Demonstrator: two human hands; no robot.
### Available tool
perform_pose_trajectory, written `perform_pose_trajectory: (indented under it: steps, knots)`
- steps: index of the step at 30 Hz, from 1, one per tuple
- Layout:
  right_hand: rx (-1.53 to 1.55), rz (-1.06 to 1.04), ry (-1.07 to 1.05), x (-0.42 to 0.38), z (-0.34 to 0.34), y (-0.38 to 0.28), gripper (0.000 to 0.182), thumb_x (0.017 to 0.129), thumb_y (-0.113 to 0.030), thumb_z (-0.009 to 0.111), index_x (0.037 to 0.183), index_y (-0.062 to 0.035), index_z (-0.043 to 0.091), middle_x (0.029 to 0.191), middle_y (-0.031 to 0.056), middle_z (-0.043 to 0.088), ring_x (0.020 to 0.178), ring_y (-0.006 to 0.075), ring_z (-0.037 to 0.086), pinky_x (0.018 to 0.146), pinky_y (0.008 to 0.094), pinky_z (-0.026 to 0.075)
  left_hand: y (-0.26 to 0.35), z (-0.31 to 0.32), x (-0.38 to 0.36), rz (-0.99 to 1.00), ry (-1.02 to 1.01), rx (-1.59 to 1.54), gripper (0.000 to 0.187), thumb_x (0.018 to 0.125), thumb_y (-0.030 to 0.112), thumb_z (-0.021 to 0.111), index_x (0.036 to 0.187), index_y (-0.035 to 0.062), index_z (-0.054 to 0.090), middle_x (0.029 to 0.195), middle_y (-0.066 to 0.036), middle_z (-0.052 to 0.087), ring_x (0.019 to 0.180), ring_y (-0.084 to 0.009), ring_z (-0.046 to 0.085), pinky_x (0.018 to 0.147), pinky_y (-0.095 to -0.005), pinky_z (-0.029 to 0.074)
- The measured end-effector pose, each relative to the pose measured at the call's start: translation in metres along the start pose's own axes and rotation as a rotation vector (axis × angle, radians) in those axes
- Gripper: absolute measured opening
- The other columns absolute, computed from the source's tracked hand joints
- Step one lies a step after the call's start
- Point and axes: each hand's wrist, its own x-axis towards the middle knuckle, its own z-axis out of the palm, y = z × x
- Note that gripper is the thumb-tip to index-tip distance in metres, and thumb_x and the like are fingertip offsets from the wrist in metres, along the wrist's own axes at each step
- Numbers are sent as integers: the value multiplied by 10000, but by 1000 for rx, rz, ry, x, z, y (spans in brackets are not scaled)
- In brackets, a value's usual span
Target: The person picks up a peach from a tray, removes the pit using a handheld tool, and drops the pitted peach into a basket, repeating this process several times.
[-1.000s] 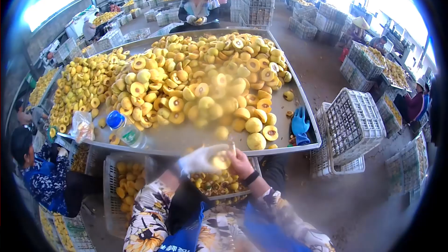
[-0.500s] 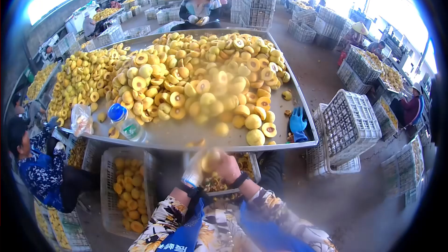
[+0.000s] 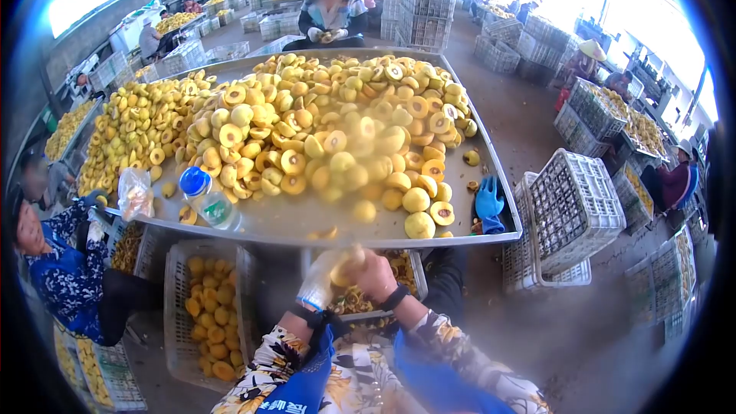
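Observation:
In front of me, below the edge of a metal table (image 3: 307, 236), my left hand (image 3: 318, 285) wears a whitish glove and is closed around a yellow peach (image 3: 346, 267). My bare right hand (image 3: 376, 279) presses against the fruit's right side with its fingers curled in. Whatever those fingers grip is hidden, and a hazy smear blurs this spot. Beneath both hands stands a crate (image 3: 419, 280) of brownish scraps. Heaped on the table are halved yellow peaches (image 3: 293, 162), several with dark pits in the cut face.
On the table lie a blue-capped bottle (image 3: 208, 198), a plastic bag (image 3: 135, 193) and a blue glove (image 3: 488, 198). A crate of peach halves (image 3: 213, 314) stands left; crates (image 3: 579, 199) are stacked right. One co-worker (image 3: 65, 276) sits left, another (image 3: 333, 11) across the table.
My hands stay together on the peach, with only a slight shift. The co-worker at left has turned their head toward me. The person across the table has lowered their hands slightly.

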Motion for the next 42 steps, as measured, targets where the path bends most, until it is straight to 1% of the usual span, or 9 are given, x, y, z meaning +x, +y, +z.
perform_pose_trajectory:
  steps: [4,7,8,11,12,14,20,33,42]
  knots:
    - [59,-31,-256,7,-8,13,213,766,-196,605,923,-53,599,716,171,619,649,295,617,589,385,480,18,13,-10,-29,-57,-165,260,918,200,441,1103,39,527,1007,-62,567,855,-131,557,733,-243,473]
    - [34,-623,-256,-6,26,30,240,756,-213,626,941,-62,600,732,201,604,644,328,595,604,382,482,-6,-5,10,-29,23,-431,266,944,254,390,1090,56,493,930,-36,560,807,-149,567,696,-261,493]
    - [70,-411,-232,-9,23,23,234,774,-239,619,919,-56,605,729,190,611,646,314,602,591,380,482,-22,-19,22,-162,55,-728,255,924,280,444,1037,63,517,903,-45,574,795,-148,569,689,-255,492]
    - [21,188,-95,-9,12,4,263,812,-299,588,850,-38,605,721,168,627,654,306,616,566,378,485,29,1,14,223,179,185,338,848,358,561,1012,64,532,890,-65,595,761,-162,585,622,-266,499]
    - [-30,147,-15,-10,6,-4,255,764,-202,624,942,-27,572,707,176,616,642,246,624,564,355,473,43,7,12,-187,269,-519,376,822,383,591,1012,63,533,889,-73,600,753,-170,590,597,-276,502]
    - [-123,122,17,-9,5,5,279,759,-217,613,949,-24,544,722,221,595,689,372,602,599,401,465,22,-7,16,223,173,269,403,818,395,588,1025,57,519,871,-85,605,741,-186,596,562,-289,505]
    - [-168,16,-84,-18,15,12,253,780,-189,561,864,17,442,699,248,564,701,438,546,605,462,434,41,19,6,-69,185,-645,331,871,254,547,1094,15,497,896,-53,595,787,-145,573,685,-248,471]
    - [-121,106,-150,-31,21,9,255,767,-132,520,905,50,406,738,281,563,734,454,545,660,484,438,25,29,5,-34,280,-520,216,864,173,563,1007,14,592,949,-44,612,824,-108,574,709,-249,474]
    - [-265,-93,-432,-26,26,17,189,771,-145,509,846,28,485,758,264,573,741,434,558,636,468,451,30,-16,27,-93,-179,75,327,858,311,529,969,11,596,897,-63,613,807,-149,588,711,-271,482]
